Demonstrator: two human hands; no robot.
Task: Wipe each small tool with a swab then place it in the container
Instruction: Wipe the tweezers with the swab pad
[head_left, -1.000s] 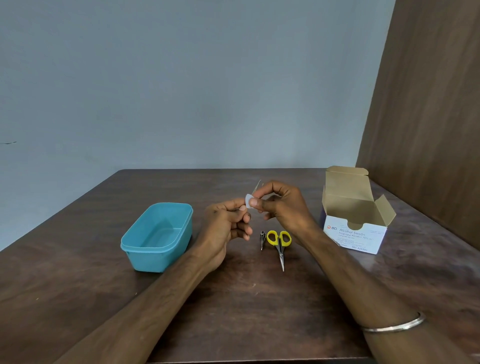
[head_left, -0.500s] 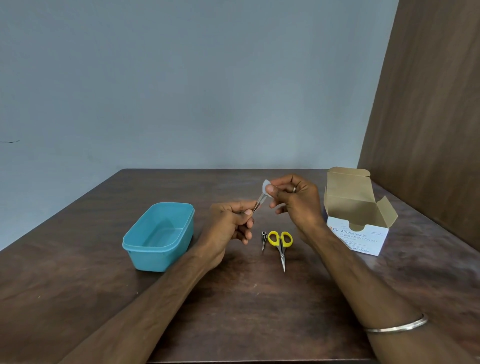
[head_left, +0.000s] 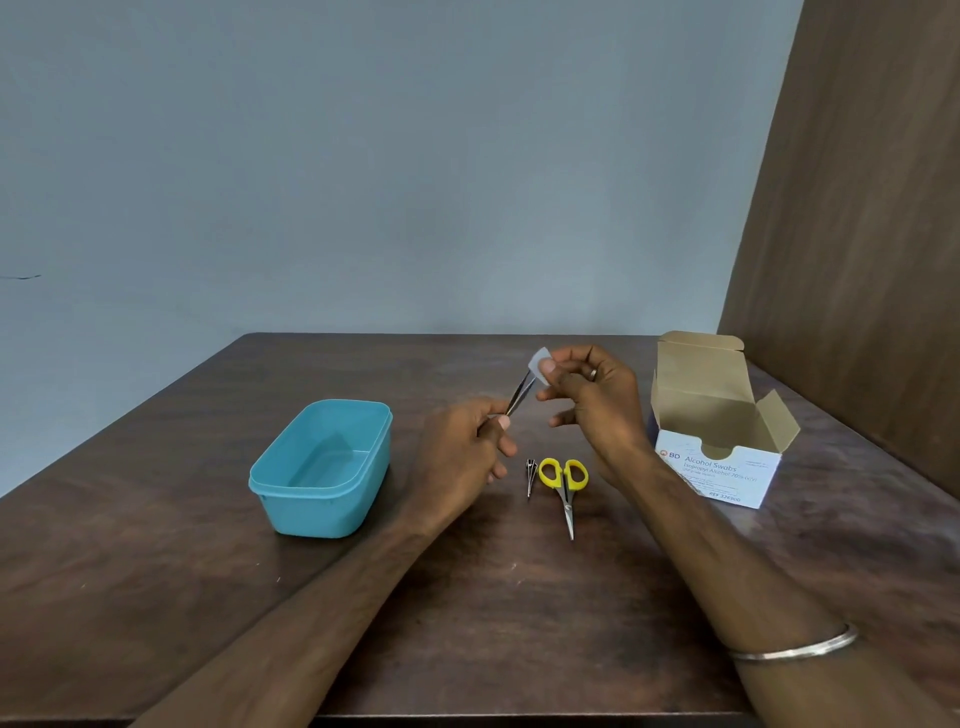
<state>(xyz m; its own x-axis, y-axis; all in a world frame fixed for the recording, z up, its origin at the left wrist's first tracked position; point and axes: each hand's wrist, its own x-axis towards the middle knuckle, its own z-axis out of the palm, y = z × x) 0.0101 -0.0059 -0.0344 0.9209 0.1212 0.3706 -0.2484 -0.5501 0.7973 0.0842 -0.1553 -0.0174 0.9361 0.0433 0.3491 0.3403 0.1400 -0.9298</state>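
While your left hand (head_left: 470, 447) pinches the thin, stiff, slippery tweezers (head_left: 521, 393) low at frame centre, your right hand (head_left: 592, 395) pinches the limp swab (head_left: 540, 365) on their tips; keep that low hold.

teal container (head_left: 321, 470), yellow-handled scissors (head_left: 563, 480), dark-brown table (head_left: 493, 623)

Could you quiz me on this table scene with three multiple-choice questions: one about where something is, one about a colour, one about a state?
1. Where are the scissors?
A) in the container
B) on the table
C) in the box

2. What colour is the container?
A) teal
B) red
C) white

3. What state is the swab box in?
A) sealed
B) crushed
C) open

Answers: 1 B, they lie flat on the table between the forearms. 2 A, its walls are teal. 3 C, its flaps stand up.
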